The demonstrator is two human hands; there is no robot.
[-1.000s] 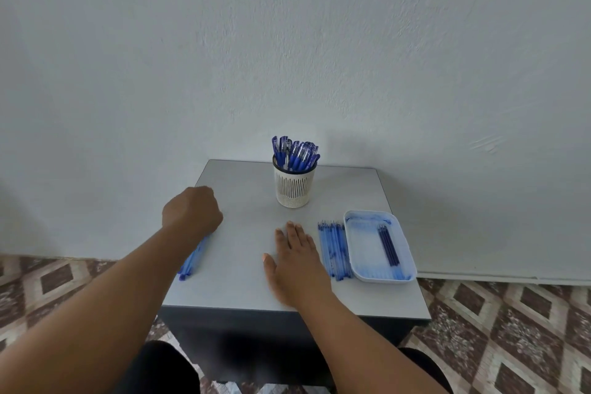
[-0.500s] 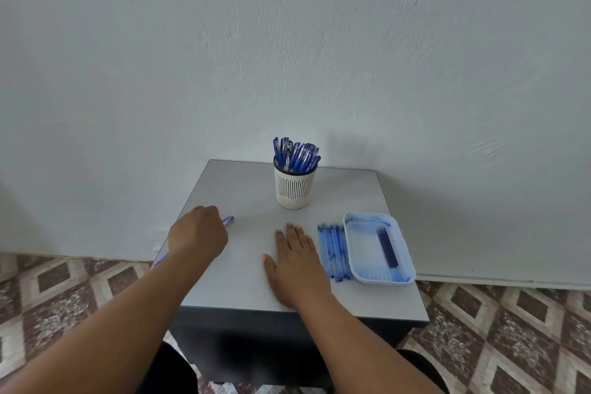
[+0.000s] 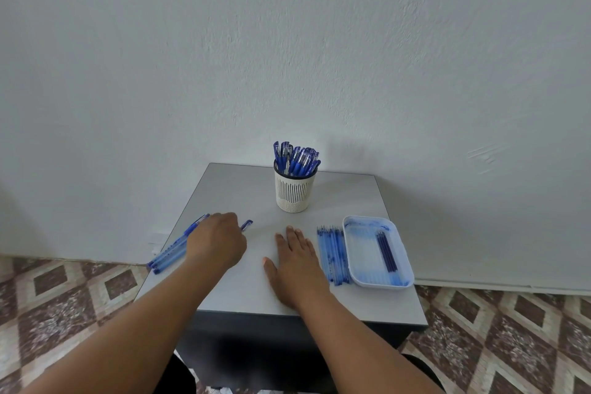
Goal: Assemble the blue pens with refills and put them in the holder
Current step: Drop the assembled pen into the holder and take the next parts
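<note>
Left hand (image 3: 217, 241), fingers curled, gripped a pen (image 3: 246, 225) at left of centre, just right of the pen pile (image 3: 174, 248) on the table (image 3: 230, 192) edge. Right hand (image 3: 295, 262) lay flat and open at centre. Barrels (image 3: 332, 254) lay between it and the tray (image 3: 358, 253) holding refills (image 3: 387, 251). The holder (image 3: 295, 190), full of pens, stood upright above centre.

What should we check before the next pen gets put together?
1. Left hand has a pen: ok, its fingers curl round one.
2. Right hand free: ok, flat on the table.
3. Refills ready in the tray: ok.
4. Room in the holder: cannot tell, it looks full.
5. More pens waiting at the left edge: ok.
</note>
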